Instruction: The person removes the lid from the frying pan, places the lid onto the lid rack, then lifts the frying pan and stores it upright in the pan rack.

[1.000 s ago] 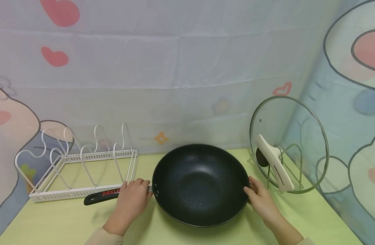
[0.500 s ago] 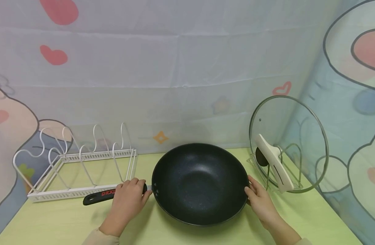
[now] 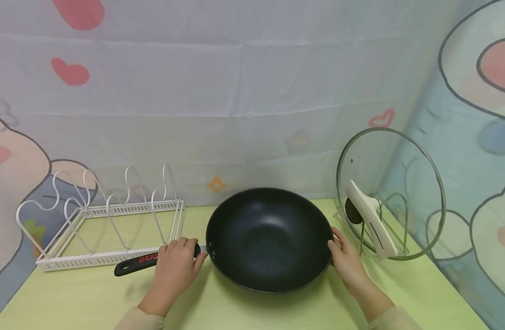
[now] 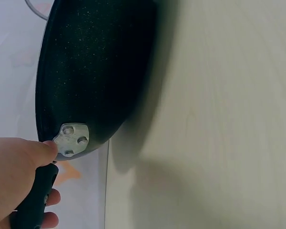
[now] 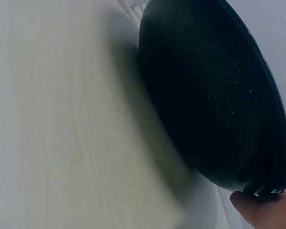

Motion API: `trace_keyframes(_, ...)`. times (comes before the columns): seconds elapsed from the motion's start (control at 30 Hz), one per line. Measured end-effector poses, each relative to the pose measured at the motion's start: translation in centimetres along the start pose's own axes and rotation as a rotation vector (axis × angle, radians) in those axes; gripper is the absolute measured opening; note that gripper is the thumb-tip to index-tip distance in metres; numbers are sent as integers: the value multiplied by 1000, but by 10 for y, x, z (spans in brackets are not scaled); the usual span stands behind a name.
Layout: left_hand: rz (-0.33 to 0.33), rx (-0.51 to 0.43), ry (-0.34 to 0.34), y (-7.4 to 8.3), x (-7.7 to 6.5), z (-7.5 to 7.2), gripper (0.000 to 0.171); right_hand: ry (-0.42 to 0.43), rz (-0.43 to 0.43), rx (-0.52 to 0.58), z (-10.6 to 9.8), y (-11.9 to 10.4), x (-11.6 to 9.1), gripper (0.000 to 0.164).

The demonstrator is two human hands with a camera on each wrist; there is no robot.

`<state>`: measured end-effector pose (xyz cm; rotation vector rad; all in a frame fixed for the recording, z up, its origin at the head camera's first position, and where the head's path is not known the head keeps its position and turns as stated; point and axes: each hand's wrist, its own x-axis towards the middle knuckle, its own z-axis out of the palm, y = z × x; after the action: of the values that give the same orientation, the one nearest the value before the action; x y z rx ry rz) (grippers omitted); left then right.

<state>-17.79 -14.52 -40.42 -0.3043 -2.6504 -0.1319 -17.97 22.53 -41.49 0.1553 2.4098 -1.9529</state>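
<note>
A black wok (image 3: pixel 269 243) with a speckled underside is at the middle in the head view, its inside facing up toward me. My left hand (image 3: pixel 174 266) grips its black handle (image 3: pixel 130 265), which points left and bears red letters. In the left wrist view the thumb lies by the riveted metal bracket (image 4: pixel 72 140) where handle meets bowl. On the opposite side, my right hand (image 3: pixel 348 263) pinches the rim, thumb (image 5: pixel 245 204) outside along the wok's underside in the right wrist view. Both wrist views show the bowl's underside close over the table, with its shadow beneath.
A white wire rack (image 3: pixel 126 254) with several upright loops stands at the left, near the handle. To the right, a large glass lid (image 3: pixel 401 160) leans in a small wire stand (image 3: pixel 405 215). The pale green tabletop (image 3: pixel 293 316) meets printed cloth (image 3: pixel 252 82) behind.
The wok has shifted slightly away and up in the head view, its near rim now higher. My right hand has moved up with it; the left keeps its grip on the handle.
</note>
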Motion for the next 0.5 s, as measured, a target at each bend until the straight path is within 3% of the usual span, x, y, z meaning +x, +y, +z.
trace_keyframes(0.23,-20,-11,4,1,1,2,40,32,0,54,2,1,13,47)
trace_keyframes(0.5,-28,-10,27,1,0,5,41,67,-6,31,4,1,26,46)
